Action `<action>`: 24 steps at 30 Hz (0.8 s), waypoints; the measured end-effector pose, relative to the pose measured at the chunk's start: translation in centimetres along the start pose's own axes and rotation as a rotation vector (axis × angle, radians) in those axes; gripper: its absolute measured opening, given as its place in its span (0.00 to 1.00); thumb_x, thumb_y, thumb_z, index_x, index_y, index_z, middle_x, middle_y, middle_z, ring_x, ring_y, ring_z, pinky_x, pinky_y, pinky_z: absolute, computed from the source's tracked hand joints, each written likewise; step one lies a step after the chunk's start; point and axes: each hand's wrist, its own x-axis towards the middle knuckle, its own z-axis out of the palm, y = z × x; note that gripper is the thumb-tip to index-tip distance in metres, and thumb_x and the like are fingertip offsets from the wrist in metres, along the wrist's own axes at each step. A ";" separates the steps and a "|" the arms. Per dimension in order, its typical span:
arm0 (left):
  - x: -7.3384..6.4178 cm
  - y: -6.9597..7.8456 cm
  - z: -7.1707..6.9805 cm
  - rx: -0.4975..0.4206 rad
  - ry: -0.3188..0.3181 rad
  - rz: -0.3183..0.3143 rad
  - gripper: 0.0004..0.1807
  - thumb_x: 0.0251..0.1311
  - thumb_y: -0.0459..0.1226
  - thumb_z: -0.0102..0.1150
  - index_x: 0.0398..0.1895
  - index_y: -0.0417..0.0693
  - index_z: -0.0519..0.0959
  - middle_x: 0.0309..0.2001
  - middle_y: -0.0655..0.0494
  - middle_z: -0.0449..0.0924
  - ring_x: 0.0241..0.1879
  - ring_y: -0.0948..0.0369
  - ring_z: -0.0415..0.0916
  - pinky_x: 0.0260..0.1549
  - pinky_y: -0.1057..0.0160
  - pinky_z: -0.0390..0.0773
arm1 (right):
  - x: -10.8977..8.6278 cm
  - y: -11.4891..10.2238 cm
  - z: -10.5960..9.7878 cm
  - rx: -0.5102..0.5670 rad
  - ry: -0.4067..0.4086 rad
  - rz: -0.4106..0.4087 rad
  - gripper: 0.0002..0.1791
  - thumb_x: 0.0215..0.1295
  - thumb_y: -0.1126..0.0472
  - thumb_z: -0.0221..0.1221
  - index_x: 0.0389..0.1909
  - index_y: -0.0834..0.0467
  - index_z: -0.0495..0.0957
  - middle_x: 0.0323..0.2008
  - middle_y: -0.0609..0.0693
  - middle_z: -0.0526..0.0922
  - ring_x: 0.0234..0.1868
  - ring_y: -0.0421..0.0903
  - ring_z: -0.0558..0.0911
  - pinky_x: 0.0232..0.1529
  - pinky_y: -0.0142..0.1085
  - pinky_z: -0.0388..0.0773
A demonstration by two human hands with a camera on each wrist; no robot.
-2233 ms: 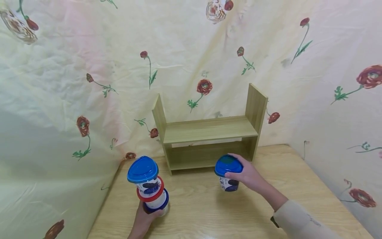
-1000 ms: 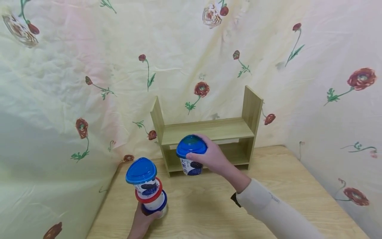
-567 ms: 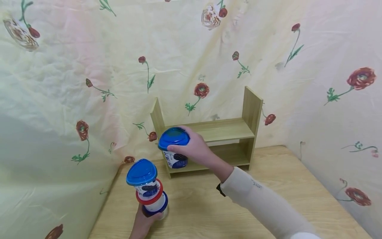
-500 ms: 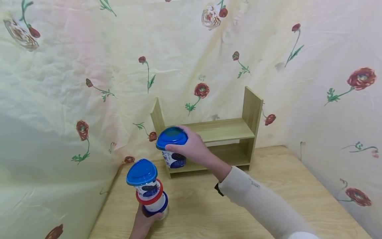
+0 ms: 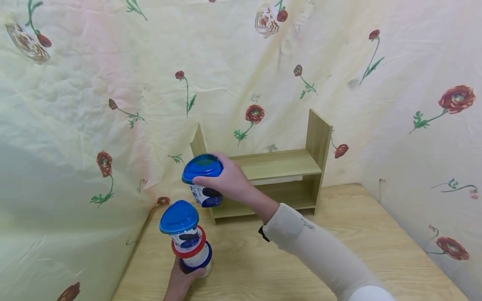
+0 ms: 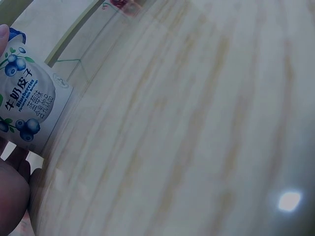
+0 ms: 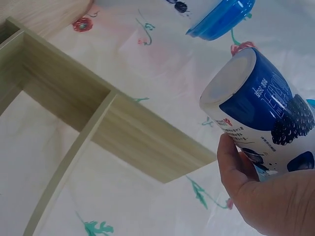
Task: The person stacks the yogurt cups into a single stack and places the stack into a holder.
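Above the left part of the table (image 5: 286, 261), your right hand (image 5: 230, 179) holds the blue-lidded cup (image 5: 207, 195) off the surface, near the stack; a couple of seconds ago it was over by the right side of the wooden shelf (image 5: 280, 165). What this shift means, as far as one can judge, is that the cup and the stack share one small area, with the cup yet to be set down. You have the stack looking much as it was: a bottom tub with a dark blue rim (image 5: 199, 264), a red-lidded tub (image 5: 197, 259) on it, and a second blue-lidded cup (image 5: 179, 218) on top. Your right hand is closed round the cup near its lid, thumb across the front, fingers behind; in the right wrist view the base hangs free, apart from the lid of the cup topping the stack. Your left hand (image 5: 181, 274) is curled round the bottom tub, thumb toward you, though its fingers are mostly hidden.
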 end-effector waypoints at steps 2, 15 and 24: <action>-0.1 0.0 0.0 -0.001 -0.004 -0.001 0.65 0.43 0.49 0.82 0.79 0.49 0.47 0.73 0.37 0.60 0.69 0.35 0.60 0.65 0.31 0.62 | 0.1 -0.2 0.4 0.000 -0.003 -0.006 0.49 0.57 0.38 0.70 0.76 0.49 0.60 0.66 0.55 0.72 0.63 0.59 0.75 0.53 0.55 0.82; -0.1 -0.2 0.1 0.012 0.003 0.033 0.62 0.45 0.49 0.81 0.78 0.51 0.48 0.72 0.39 0.62 0.69 0.37 0.62 0.65 0.32 0.63 | 0.6 -2.3 4.3 0.034 -0.056 -0.056 0.50 0.55 0.39 0.71 0.76 0.48 0.60 0.65 0.53 0.74 0.60 0.56 0.78 0.48 0.48 0.84; -0.1 0.0 0.3 0.014 0.011 0.024 0.64 0.41 0.51 0.82 0.78 0.51 0.49 0.71 0.40 0.63 0.69 0.37 0.62 0.64 0.32 0.64 | 0.7 -2.2 6.1 0.006 -0.082 -0.052 0.49 0.55 0.38 0.71 0.75 0.47 0.61 0.65 0.51 0.74 0.59 0.55 0.78 0.48 0.47 0.84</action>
